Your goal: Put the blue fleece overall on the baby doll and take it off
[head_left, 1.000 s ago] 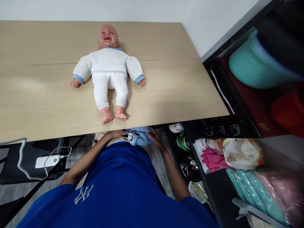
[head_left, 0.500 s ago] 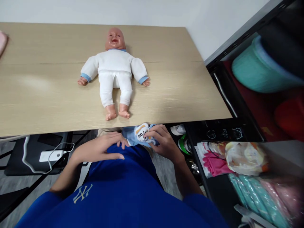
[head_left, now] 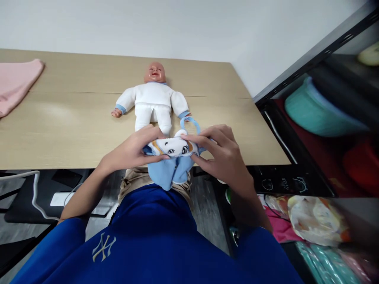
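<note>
The blue cloth point(head_left: 169, 165) has risen, gripped at its sides by 2 hands point(head_left: 133, 149), near the doll point(head_left: 152, 96).

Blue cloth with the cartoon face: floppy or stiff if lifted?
Probably floppy: the blue cloth droops below the left hand and right hand. Likely light for its size; it looks all fabric. Its blue loop may be springier, arching up.

Left hand point(head_left: 132, 149) pinches one end of a blue-and-white cloth point(head_left: 162, 172) with a cartoon face, right hand point(head_left: 226, 159) the other end. Cloth held up at near edge of table point(head_left: 237, 134); blue loop point(head_left: 189, 118) sticks up near right hand. Doll point(head_left: 152, 94) face-up beyond, white suit, lower legs hidden. Pink cloth point(head_left: 17, 85) far left. Teal bucket point(head_left: 318, 114) right.
</note>
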A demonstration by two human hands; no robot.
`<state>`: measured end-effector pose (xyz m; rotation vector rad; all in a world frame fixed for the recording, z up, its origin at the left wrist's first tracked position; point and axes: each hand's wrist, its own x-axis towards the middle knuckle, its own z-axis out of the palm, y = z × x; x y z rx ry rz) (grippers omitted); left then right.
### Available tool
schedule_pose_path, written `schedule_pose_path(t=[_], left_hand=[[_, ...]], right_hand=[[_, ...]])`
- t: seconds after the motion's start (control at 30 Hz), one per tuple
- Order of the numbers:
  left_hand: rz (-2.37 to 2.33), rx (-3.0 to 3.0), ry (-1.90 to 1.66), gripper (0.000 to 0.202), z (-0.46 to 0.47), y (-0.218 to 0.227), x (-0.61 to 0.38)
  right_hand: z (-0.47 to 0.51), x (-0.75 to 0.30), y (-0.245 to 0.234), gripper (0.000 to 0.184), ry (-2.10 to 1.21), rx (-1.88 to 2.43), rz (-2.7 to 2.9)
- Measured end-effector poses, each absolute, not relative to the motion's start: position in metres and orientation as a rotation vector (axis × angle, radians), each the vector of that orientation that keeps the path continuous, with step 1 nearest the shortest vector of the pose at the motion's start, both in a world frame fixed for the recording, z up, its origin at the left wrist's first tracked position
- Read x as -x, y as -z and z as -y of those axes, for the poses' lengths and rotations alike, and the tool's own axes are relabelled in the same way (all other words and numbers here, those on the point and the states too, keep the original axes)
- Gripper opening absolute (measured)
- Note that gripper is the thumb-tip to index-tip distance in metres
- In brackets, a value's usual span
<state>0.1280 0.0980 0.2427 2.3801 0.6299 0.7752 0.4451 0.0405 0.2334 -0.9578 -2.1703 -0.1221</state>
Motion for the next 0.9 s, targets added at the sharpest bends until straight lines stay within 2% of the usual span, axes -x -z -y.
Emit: schedule_pose_path(t=[0.1,0.23,0.37,0.53,0.7,0.8,0.9], left_hand=[[-0.503,-2.451,-0.794,0.028,-0.104,-0.247,-0.124],[-0.441,-2.494,-0.802,0.035,-0.113,-0.249,-0.124],[-0.532,-2.563,-0.869,0.039,-0.118,-0.254,-0.123],[-0.637,-2.659,-1.131,0.037,-0.113,-0.267,-0.115],[-0.436,-2.721,-1.124,0.030,-0.110,-0.262,-0.112],[-0.339,-2.696,-1.142,0.026,-0.111,-0.256,-0.114],[-0.505,-2.596,-1.084,0.031,-0.110,-0.257,-0.113]], right_hand=[[-0.052,-0.445,-0.238,0.047,0.032,0.936,2.254],[-0.073,-0.438,-0.245,0.042,-0.250,0.746,2.371],[-0.091,-0.433,-0.246,0.021,-0.413,0.644,2.303],[-0.098,-0.427,-0.241,0.024,-0.168,0.692,2.215],[-0.089,-0.415,-0.244,0.053,-0.056,0.739,2.240],[-0.085,-0.412,-0.245,0.039,-0.133,0.616,2.276],[-0.086,-0.412,-0.240,0.023,-0.302,0.570,2.267]])
